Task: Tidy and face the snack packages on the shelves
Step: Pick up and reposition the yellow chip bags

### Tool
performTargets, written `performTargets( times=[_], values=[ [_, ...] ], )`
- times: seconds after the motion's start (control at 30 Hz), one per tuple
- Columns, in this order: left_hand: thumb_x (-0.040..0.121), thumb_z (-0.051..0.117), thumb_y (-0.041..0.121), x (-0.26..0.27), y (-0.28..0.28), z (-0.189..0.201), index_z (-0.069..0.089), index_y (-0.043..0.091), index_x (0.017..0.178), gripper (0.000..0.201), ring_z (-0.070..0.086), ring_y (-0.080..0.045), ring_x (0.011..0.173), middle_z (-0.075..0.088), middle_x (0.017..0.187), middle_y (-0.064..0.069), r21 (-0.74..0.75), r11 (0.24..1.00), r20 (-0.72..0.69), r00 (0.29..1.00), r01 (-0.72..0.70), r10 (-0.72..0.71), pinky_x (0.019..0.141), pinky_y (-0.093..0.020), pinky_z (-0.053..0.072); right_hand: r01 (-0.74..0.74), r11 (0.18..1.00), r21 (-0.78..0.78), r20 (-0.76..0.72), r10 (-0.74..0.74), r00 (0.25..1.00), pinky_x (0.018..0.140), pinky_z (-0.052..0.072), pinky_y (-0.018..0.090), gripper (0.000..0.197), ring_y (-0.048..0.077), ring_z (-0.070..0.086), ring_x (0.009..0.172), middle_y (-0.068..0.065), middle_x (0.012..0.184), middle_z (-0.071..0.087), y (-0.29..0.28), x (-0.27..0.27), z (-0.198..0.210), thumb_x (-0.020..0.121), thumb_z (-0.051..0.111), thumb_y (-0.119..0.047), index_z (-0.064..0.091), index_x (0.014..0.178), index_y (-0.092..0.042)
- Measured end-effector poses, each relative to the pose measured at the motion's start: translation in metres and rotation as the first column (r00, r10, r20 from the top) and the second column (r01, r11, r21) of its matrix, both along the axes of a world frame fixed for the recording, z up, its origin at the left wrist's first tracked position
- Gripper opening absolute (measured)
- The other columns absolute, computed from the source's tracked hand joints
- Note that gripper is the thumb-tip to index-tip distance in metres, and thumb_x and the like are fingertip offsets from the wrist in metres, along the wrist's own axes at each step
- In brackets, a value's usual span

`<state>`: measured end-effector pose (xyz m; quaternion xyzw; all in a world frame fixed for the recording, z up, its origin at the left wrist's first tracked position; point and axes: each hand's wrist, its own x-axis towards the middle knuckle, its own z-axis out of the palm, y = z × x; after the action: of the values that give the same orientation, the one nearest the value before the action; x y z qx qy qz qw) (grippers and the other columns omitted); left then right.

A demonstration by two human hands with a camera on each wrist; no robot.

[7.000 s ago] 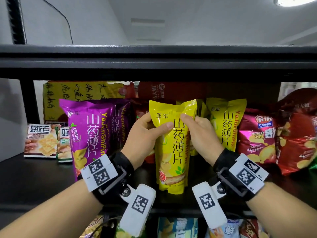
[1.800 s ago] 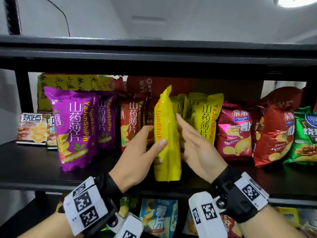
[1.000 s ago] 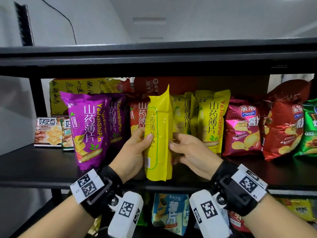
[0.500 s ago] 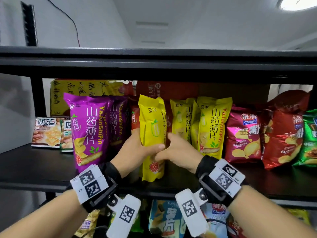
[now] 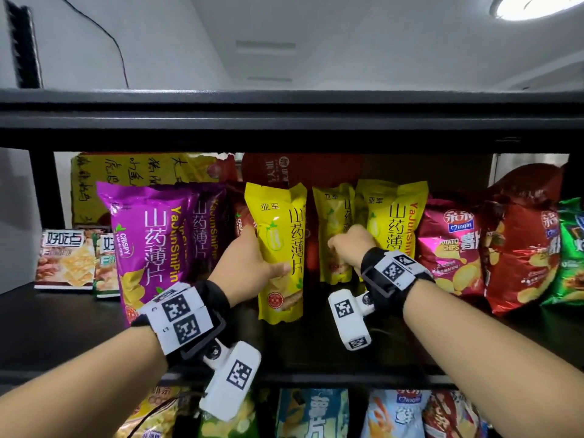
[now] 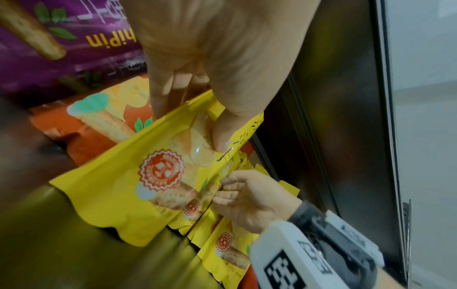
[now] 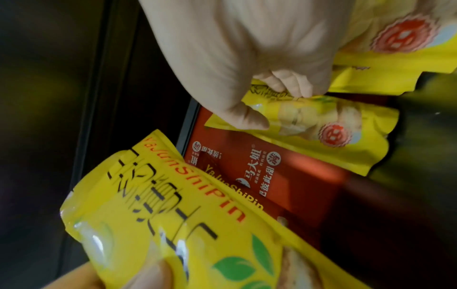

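On the black shelf (image 5: 47, 327), bare board lies left and along the front edge.
Our left hand (image 5: 249, 267) grips the front yellow bag (image 5: 278, 248); our right hand (image 5: 350, 248) pinches the second yellow bag (image 5: 331, 216) behind.

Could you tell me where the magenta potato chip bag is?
In the head view, the magenta potato chip bag stands right of centre, between a yellow bag and a red bag.
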<state>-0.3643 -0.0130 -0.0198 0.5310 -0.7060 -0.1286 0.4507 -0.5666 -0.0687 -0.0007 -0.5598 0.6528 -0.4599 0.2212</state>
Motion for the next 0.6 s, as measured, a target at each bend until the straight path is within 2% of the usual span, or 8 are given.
performTargets(
  times=[0.03,0.1,0.2,0.27,0.4,0.5,0.53,0.6],
  values=[
    [0.075,0.088,0.029,-0.002,-0.002,0.001,0.045,0.016,0.127,0.068,0.064,-0.019,0.111,0.066,0.121,0.002,0.0,1.0,0.03,0.999,-0.017,0.017,0.097,-0.038,0.052,0.004,1.0,-0.004,0.019,-0.004,1.0,0.052,0.039,0.023,0.021,0.024,0.053,0.062,0.007,0.068,0.053,-0.006,0.003,0.001,0.084,0.065,-0.01,0.049,0.071,-0.007],
    [0.077,0.086,0.031,-0.008,-0.006,0.004,0.046,0.016,0.12,0.061,0.064,-0.02,0.108,0.064,0.114,0.003,0.001,0.999,0.075,0.996,-0.043,0.043,0.091,-0.034,0.052,0.005,1.0,0.002,0.025,-0.005,1.0,0.062,0.043,0.026,0.013,0.026,0.057,0.075,0.01,0.08,0.056,-0.016,0.01,0.004,0.084,0.064,-0.011,0.054,0.089,-0.003],
    [0.079,0.085,0.03,-0.012,-0.012,0.004,0.045,0.012,0.124,0.062,0.064,-0.023,0.11,0.065,0.119,-0.002,0.022,0.999,0.096,0.995,-0.03,0.027,0.097,-0.041,0.052,0.046,0.998,0.051,0.021,-0.048,0.999,0.084,0.051,0.035,0.041,0.035,0.062,0.109,0.019,0.116,0.06,-0.031,0.018,0.002,0.09,0.057,-0.012,0.047,0.126,0.005],
    [0.079,0.085,0.028,-0.011,-0.014,0.003,0.044,0.013,0.127,0.065,0.064,-0.023,0.113,0.066,0.123,-0.003,0.03,0.999,0.084,0.996,-0.015,0.013,0.099,-0.043,0.052,0.064,0.995,0.072,-0.004,-0.064,0.998,0.09,0.053,0.04,0.042,0.037,0.062,0.11,0.02,0.123,0.061,-0.039,0.02,-0.002,0.09,0.055,-0.012,0.046,0.129,0.004],
    [0.079,0.084,0.029,-0.006,-0.018,0.002,0.045,0.015,0.124,0.062,0.064,-0.022,0.111,0.066,0.122,-0.001,0.028,0.999,0.08,0.996,-0.028,0.026,0.098,-0.043,0.053,0.046,0.996,0.077,-0.071,-0.041,0.997,0.07,0.046,0.032,0.034,0.032,0.06,0.091,0.01,0.098,0.057,-0.044,0.023,-0.003,0.086,0.058,-0.013,0.044,0.116,-0.005],
    [0.079,0.084,0.031,-0.005,-0.019,0.002,0.045,0.017,0.126,0.062,0.064,-0.021,0.112,0.066,0.123,0.0,0.018,0.999,0.084,0.996,-0.034,0.033,0.099,-0.043,0.052,0.031,0.997,0.07,-0.111,-0.023,0.994,0.053,0.037,0.025,0.007,0.023,0.053,0.063,0.006,0.072,0.054,-0.042,0.023,-0.005,0.082,0.057,-0.012,0.054,0.078,-0.008],
    [0.079,0.084,0.032,-0.005,-0.02,0.002,0.045,0.017,0.125,0.061,0.064,-0.021,0.112,0.065,0.123,0.001,0.016,0.999,0.09,0.995,-0.044,0.043,0.098,-0.042,0.053,0.023,0.998,0.061,-0.101,-0.017,0.995,0.051,0.035,0.024,0.016,0.021,0.05,0.059,0.006,0.066,0.052,-0.043,0.022,-0.007,0.082,0.058,-0.013,0.051,0.068,-0.01],
    [0.079,0.084,0.033,-0.006,-0.02,0.002,0.044,0.017,0.12,0.059,0.064,-0.022,0.108,0.065,0.118,0.001,0.013,0.997,0.108,0.991,-0.077,0.076,0.094,-0.04,0.053,0.011,0.999,0.041,-0.086,-0.007,0.996,0.049,0.031,0.024,0.028,0.02,0.047,0.056,0.004,0.061,0.048,-0.039,0.017,-0.009,0.082,0.063,-0.019,0.047,0.06,-0.012]
  ],
)
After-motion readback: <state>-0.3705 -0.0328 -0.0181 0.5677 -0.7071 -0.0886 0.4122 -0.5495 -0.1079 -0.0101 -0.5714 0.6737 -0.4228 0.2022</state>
